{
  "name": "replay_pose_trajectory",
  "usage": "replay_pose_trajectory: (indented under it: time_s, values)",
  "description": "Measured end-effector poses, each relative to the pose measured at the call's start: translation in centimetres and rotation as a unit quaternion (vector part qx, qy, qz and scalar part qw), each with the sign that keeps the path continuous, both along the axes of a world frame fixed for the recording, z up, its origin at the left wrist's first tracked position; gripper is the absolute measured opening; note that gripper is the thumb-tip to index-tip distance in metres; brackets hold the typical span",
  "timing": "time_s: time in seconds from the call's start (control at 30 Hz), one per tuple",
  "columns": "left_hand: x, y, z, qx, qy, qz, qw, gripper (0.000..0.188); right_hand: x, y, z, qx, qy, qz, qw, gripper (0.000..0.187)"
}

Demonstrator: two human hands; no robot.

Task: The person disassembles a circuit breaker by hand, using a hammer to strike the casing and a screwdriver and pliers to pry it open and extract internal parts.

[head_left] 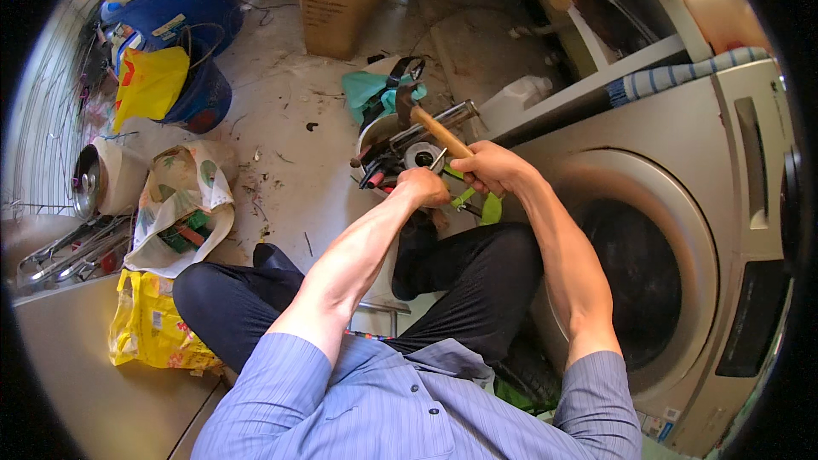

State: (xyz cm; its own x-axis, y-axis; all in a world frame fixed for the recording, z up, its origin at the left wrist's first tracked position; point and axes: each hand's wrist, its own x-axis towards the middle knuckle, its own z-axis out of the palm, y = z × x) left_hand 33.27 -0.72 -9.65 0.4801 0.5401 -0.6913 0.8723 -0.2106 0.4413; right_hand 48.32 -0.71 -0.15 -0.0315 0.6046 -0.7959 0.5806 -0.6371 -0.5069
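My right hand [497, 168] is closed around the wooden handle of a hammer [441, 133]. Its dark head points away from me, over a container crowded with tools [375, 138]. Just left of it, my left hand [425, 186] is closed, and a thin metal rod [439, 159] sticks up from its fingers; its kind is not clear. Near both hands, a roll of tape [423, 155] lies among the tools. A bright green strap-like piece [492, 209] hangs below my right hand. Teal cloth or plastic [365, 89] sits at the container's far side.
A front-loading washing machine [630, 281] stands close on my right. Ahead is a tall cardboard box [345, 0]. Blue buckets [204, 102], a bulging plastic bag [183, 196] and a yellow bag [153, 324] stand at my left. Debris is scattered on the floor [294, 145].
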Motion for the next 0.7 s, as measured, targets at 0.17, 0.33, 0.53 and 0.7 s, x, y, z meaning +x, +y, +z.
replay_pose_trajectory:
  time_s: [0.17,0.33,0.53,0.7]
  values:
    - [-2.9,-2.1,0.5,0.142,-0.141,0.146,0.969,0.054,-4.0,-1.1,3.6,0.089,0.091,-0.041,0.991,0.026]
    - [-15.9,-2.5,4.0,-0.114,-0.314,0.354,0.874,0.034,-9.6,-2.7,3.1,0.185,0.000,0.090,0.979,0.042]
    - [-29.3,-4.0,9.3,-0.308,-0.582,0.525,0.538,0.059,-20.3,-6.4,-7.9,0.179,-0.089,0.277,0.940,0.040]
    - [-29.3,-5.3,9.8,-0.282,-0.679,0.509,0.447,0.057,-23.6,-15.4,-21.6,0.230,-0.140,0.313,0.911,0.028]
